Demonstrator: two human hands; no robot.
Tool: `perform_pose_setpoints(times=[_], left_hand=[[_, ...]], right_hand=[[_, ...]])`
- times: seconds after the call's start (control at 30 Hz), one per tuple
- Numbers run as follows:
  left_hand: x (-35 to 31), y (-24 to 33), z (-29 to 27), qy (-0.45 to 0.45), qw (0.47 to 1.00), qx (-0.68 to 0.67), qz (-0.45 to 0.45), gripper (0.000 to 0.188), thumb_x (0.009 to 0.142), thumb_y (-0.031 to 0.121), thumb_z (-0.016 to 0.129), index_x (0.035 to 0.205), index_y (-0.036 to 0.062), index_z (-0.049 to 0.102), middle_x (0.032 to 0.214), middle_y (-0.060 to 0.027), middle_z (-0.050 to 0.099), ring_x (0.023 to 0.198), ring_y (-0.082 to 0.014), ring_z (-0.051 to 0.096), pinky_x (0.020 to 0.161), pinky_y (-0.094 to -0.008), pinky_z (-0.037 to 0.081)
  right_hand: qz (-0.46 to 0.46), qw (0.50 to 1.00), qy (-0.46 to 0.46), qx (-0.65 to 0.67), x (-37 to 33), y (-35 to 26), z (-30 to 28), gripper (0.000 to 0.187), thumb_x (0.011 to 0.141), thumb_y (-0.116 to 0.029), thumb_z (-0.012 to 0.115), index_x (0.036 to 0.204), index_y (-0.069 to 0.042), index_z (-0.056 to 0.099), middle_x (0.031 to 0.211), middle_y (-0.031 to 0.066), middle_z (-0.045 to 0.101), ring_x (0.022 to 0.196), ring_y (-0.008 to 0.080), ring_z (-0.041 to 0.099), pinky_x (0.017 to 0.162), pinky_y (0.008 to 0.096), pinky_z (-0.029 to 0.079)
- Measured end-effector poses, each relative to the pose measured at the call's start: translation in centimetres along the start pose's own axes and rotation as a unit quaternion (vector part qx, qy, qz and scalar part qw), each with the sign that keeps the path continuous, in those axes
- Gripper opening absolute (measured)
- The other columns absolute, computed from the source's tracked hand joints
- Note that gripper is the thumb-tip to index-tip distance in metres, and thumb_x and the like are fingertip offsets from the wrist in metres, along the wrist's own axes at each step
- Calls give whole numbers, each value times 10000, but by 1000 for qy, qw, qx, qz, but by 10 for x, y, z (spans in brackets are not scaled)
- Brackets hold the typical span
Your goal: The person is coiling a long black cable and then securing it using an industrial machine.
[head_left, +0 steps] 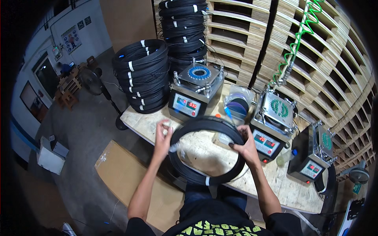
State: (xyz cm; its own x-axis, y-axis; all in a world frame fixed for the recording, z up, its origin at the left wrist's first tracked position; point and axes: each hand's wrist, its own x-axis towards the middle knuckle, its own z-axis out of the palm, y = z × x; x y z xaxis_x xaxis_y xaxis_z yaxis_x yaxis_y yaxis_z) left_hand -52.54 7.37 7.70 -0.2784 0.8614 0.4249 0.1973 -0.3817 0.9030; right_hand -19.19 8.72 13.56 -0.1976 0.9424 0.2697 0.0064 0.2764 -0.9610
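Observation:
A coil of black cable [232,173] stands tilted in front of me over the table's near edge, with a white band at its bottom and a blue-tipped end at the top right. My right hand [247,146] is closed around the coil's right side, thumb on the inner edge. At its left side my left hand [162,135] is closed, fingertips pinched, with a small whitish bit at the fingers that I cannot name. A blurred translucent piece hangs by the left wrist. Whether the left hand touches the coil is unclear.
Stacked black coils [141,78] rise at the table's back left. Steel machines with red displays, one with a blue ring [197,72], others with green parts [279,107], stand along the wooden table [291,196]. Behind are pallets [228,31]; at left, a fan [92,81] and flat cardboard [118,165].

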Motion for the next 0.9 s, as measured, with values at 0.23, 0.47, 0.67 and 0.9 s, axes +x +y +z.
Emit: perform_pose_setpoints(times=[0.23,0.47,0.67,0.9], left_hand=[[200,59,1,-22,985,135,105,514,932,367,696,1304,36,568,841,-22,426,741,-127,398,658,-278,370],[317,-8,0,-82,985,131,76,438,930,404,689,1056,-11,628,879,-82,486,798,-181,466,747,-313,419],[331,-49,9,-171,982,69,-33,445,980,424,617,1094,-5,579,968,-134,620,921,-225,589,861,-356,462],[347,-58,30,-218,972,-19,-83,298,982,285,641,1107,14,630,939,-59,649,853,-139,604,793,-290,490]], right_hand=[[17,996,81,-16,152,-38,37,555,760,-204,853,1152,-62,487,954,80,666,826,117,612,747,261,487],[36,985,146,-87,245,-22,72,581,760,-252,859,1170,17,547,845,80,670,717,90,614,640,232,485],[73,969,206,-113,264,-1,79,495,741,-223,876,1030,-23,528,788,71,648,710,106,611,638,249,486],[51,907,194,-371,260,11,75,635,712,-535,837,1045,-40,619,1054,179,538,1096,317,480,980,421,385]])
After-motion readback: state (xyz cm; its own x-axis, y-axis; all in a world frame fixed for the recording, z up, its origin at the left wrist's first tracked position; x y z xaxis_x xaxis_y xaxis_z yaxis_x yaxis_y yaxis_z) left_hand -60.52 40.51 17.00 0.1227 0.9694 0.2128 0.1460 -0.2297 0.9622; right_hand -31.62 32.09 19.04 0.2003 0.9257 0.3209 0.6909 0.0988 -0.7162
